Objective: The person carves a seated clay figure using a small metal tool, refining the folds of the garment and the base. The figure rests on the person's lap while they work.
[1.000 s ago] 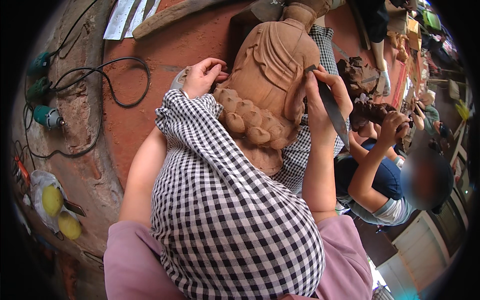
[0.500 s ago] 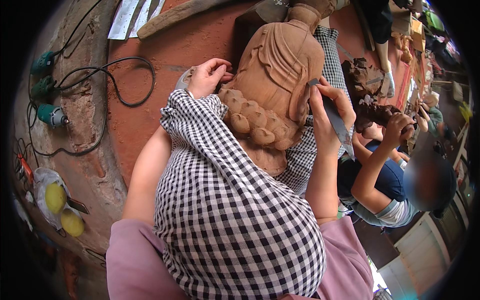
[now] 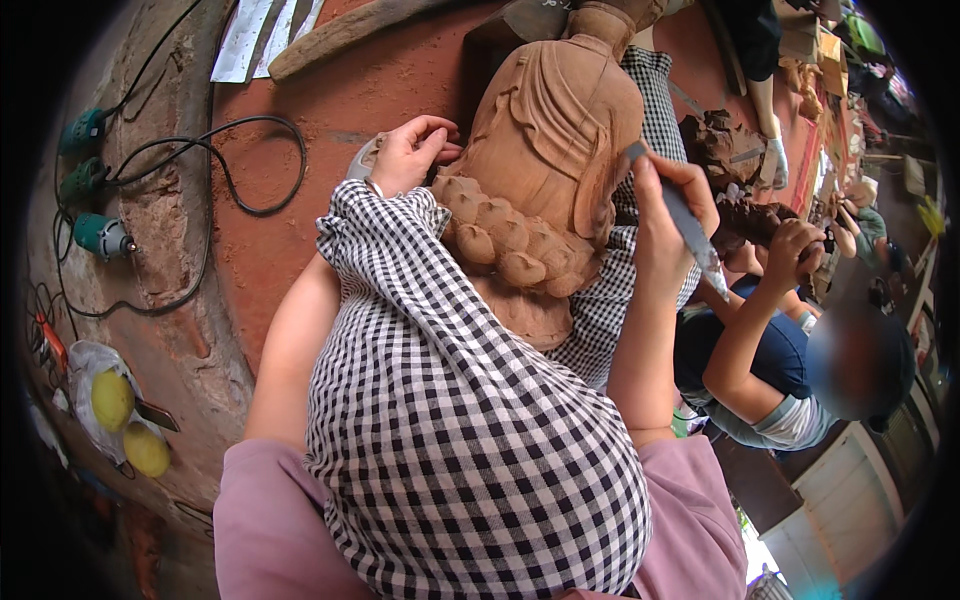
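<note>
A brown wooden statue [image 3: 555, 130] with carved robe folds, its back toward me, rests on a knobbly petal base [image 3: 500, 235] against my lap. My right hand [image 3: 672, 215] grips a flat grey carving knife [image 3: 685, 222] between thumb and fingers, beside the statue's right edge. One end of the blade points up past the thumb; the pale, pointed end slants down to the right. At the statue's left side, my left hand [image 3: 410, 155] has its fingers curled closed; whatever they hold, if anything, is hidden. Black-and-white checked cloth [image 3: 470, 430] covers my lap.
Left of the reddish work surface [image 3: 250, 240] lie green power tools [image 3: 100, 236] with a looped black cable [image 3: 262, 210]. Yellow fruits [image 3: 112, 398] sit in a plastic bag. A long wooden piece [image 3: 350, 38] lies at the far side. Another person [image 3: 760, 345] works close on my right.
My right hand has shifted slightly right and turned the knife, moving it a little away from the statue's edge. The left hand stays nearly in place.
</note>
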The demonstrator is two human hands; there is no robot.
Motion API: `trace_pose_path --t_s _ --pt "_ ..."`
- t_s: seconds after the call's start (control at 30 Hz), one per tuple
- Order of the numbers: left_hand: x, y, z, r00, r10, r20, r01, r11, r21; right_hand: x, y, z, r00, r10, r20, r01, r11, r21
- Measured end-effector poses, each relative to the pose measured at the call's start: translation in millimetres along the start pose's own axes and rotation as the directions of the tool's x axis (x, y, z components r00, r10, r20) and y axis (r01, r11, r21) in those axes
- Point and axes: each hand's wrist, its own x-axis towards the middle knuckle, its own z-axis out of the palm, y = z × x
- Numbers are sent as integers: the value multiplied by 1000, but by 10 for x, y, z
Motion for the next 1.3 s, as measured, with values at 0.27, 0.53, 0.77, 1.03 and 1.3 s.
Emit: trace_pose_path --t_s 0.27,0.53,0.77,1.03,1.3 --pt "-1 15 -10 1000 1 5 -1 1000 18 175 38 122 998 -59 -16 59 998 27" --pt "11 -34 -16 1000 12 18 -12 1000 -14 324 -72 146 998 46 47 -50 995 83" --pt "17 -23 -17 1000 -15 6 15 1000 18 261 -38 -23 993 8 117 -3 999 -47" --pt "24 -18 -18 1000 -12 -2 12 1000 18 276 79 -38 989 -57 135 53 998 35" --pt "-6 5 -5 1000 -17 -5 17 1000 6 349 36 63 985 -129 118 130 992 4"
